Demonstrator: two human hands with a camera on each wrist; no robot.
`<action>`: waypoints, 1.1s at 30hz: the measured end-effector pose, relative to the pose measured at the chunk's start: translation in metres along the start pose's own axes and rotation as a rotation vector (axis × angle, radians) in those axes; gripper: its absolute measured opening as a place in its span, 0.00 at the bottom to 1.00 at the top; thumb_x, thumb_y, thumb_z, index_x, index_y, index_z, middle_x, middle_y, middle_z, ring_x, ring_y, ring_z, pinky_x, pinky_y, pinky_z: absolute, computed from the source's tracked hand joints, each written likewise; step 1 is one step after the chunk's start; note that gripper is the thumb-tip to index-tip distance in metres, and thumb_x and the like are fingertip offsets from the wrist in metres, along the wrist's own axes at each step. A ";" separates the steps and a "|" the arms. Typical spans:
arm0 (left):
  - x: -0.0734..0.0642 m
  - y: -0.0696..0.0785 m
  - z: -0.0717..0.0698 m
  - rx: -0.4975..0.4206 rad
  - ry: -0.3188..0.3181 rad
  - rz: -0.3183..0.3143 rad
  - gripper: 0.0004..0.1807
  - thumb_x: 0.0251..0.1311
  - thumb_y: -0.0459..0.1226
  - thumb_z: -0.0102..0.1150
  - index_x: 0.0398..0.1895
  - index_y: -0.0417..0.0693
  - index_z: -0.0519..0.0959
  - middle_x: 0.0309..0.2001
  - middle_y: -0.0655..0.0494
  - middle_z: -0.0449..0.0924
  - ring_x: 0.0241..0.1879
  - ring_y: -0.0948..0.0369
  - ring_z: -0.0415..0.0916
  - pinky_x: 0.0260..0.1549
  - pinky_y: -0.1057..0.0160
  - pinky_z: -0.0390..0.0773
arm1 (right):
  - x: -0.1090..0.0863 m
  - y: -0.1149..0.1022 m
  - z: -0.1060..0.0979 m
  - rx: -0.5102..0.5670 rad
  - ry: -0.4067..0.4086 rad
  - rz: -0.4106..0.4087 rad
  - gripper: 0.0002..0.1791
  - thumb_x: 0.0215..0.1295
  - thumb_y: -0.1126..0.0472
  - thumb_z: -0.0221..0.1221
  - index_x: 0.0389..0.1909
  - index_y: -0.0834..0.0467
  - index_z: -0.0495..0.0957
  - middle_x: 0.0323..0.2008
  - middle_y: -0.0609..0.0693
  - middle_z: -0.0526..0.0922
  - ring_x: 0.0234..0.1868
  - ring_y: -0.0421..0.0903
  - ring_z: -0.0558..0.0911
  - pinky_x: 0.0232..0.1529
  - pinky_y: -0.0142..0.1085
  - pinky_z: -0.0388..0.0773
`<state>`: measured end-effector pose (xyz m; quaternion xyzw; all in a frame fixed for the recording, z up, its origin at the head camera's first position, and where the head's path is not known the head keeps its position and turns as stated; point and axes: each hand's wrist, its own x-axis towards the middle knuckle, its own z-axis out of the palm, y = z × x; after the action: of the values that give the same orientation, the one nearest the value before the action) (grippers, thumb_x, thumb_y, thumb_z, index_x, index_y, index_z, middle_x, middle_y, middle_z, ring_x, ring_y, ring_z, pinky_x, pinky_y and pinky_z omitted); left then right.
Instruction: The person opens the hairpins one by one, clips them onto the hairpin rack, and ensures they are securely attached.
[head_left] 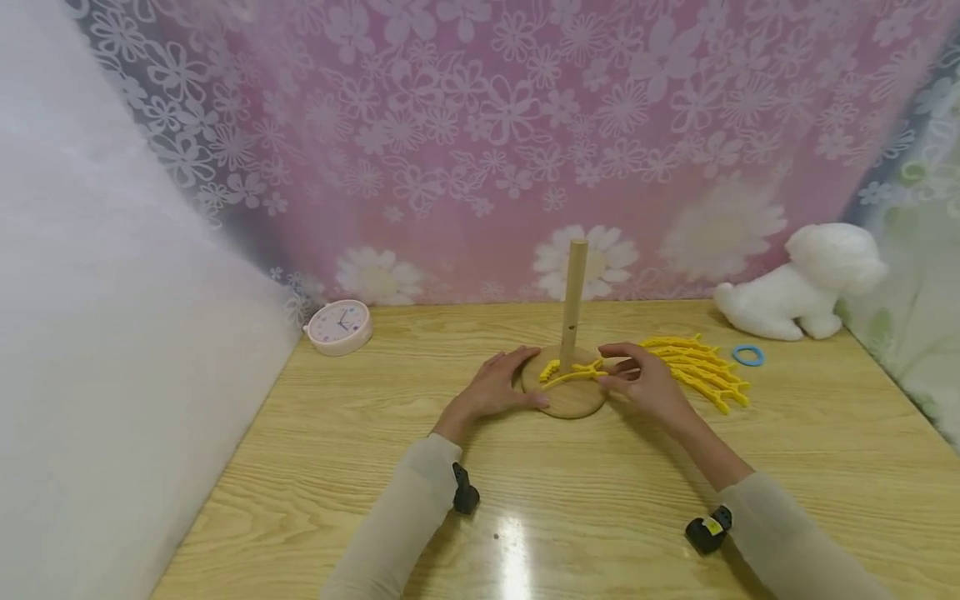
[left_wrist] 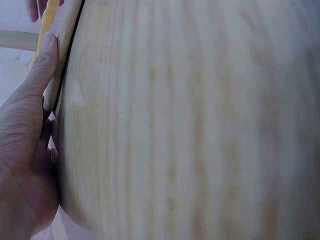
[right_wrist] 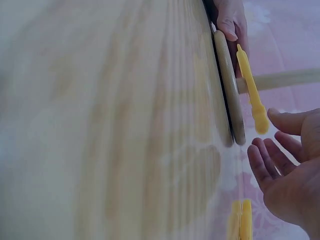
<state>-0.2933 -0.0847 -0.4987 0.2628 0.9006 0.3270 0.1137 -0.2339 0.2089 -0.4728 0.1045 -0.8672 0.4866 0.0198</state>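
Observation:
A round wooden base [head_left: 573, 404] carries an upright wooden post [head_left: 574, 300]. My left hand [head_left: 495, 385] holds the base by its left side, the thumb [left_wrist: 46, 52] lying over the rim and the fingers reaching round the back. Slim curved yellow plastic pieces with forked ends lie around the post's foot; one yellow piece [head_left: 573, 377] crosses in front of it. At that piece's right end is my right hand [head_left: 648, 387], thumb and fingers spread apart. In the right wrist view the thumb tip comes close beside the yellow piece [right_wrist: 254, 95], with the other fingers below its end.
Several more yellow pieces [head_left: 705, 371] lie fanned out right of my right hand. A blue ring [head_left: 747, 356] is beyond them, near a white plush dog [head_left: 806, 283]. A pink clock [head_left: 339, 327] stands at the back left, before a floral curtain [head_left: 480, 150].

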 end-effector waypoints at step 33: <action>0.003 -0.003 0.002 -0.012 0.009 0.003 0.53 0.57 0.63 0.72 0.83 0.68 0.56 0.83 0.59 0.52 0.83 0.52 0.40 0.81 0.48 0.42 | -0.076 0.052 -0.102 0.016 0.072 0.194 0.31 0.72 0.54 0.67 0.69 0.63 0.70 0.42 0.29 0.83 0.28 0.42 0.81 0.25 0.34 0.78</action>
<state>-0.2961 -0.0840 -0.5023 0.2622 0.8987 0.3338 0.1106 -0.1768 0.3339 -0.4727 0.0027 -0.8679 0.4967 0.0028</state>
